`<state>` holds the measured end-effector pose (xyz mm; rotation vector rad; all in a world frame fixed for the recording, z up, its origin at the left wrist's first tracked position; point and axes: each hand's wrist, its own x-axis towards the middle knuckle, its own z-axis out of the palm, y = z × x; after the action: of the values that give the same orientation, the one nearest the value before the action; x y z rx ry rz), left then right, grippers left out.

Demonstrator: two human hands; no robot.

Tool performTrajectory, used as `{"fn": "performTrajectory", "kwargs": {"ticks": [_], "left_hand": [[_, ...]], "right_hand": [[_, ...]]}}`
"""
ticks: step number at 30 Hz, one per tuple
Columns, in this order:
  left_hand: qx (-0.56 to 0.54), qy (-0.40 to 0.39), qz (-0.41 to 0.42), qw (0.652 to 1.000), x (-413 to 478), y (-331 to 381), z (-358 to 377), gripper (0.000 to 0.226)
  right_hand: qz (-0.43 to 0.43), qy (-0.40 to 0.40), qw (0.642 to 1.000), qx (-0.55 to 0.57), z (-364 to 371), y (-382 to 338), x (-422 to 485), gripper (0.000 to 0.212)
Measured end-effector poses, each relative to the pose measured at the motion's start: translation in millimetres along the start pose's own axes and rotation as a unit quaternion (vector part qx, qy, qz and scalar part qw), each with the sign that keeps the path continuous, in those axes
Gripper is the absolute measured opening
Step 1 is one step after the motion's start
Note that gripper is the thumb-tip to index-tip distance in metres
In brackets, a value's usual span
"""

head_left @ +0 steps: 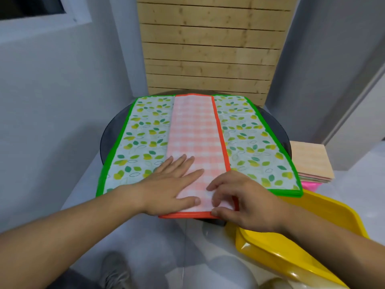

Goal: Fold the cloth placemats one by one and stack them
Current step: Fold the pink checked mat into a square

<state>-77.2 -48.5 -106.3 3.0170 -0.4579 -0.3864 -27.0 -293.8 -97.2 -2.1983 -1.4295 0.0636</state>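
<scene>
- Pressing down on the pink checked placemat (195, 130), the left hand (173, 184) lies flat with fingers straight and spread. Its palm is over the mat's left edge near the desk's near edge.
- The right hand (239, 201) is curled at the near right corner of the same mat. Its thumb is at the orange border and its bent fingers are on top, pinching the cloth, which wrinkles a little under them.
- The pink checked placemat is folded into a long narrow strip. It runs from the near edge of the desk (112, 130) to the far edge, roughly down the middle, with the orange border along its right side and both ends.
- It lies on top of a leaf-print placemat (145, 130) with a green border. That mat is spread out flat and shows on either side of the strip, covering most of the round dark desk.
- A yellow plastic tub (291, 236) sits just off the desk's near right edge, partly under the right forearm.
- A stack of folded cloths (310, 161) in pale orange and pink stands beyond the desk's right edge, resting on something bright pink (311, 185).
- A wooden slat panel (208, 49) stands behind the far edge.
- A grey shoe (116, 274) shows on the floor below.
</scene>
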Motion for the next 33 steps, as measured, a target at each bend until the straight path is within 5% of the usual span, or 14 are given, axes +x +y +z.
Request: {"fn": "performTrajectory", "kwargs": {"ticks": [15,26,29,31,33], "left_hand": [[-0.022,-0.016,-0.004,1.000,-3,2,-2,0.078],[-0.049,0.004,0.007,0.999,-2,-3,-2,0.077],[-0.177,0.051,-0.011,0.983,-3,-7,-14,0.063],[-0.328,0.089,-0.058,0.939,-6,-16,-22,0.050],[-0.443,0.123,-0.082,0.884,-8,-26,-29,0.064]], "right_hand": [[0.014,0.034,0.999,-0.033,18,-3,-10,0.037],[-0.008,0.053,0.998,-0.030,15,-6,-12,0.023],[-0.006,0.059,0.998,-0.007,9,-8,-9,0.025],[0.007,0.070,0.997,0.017,0,-9,-5,0.024],[0.030,0.094,0.994,0.045,-13,-9,4,0.017]]}}
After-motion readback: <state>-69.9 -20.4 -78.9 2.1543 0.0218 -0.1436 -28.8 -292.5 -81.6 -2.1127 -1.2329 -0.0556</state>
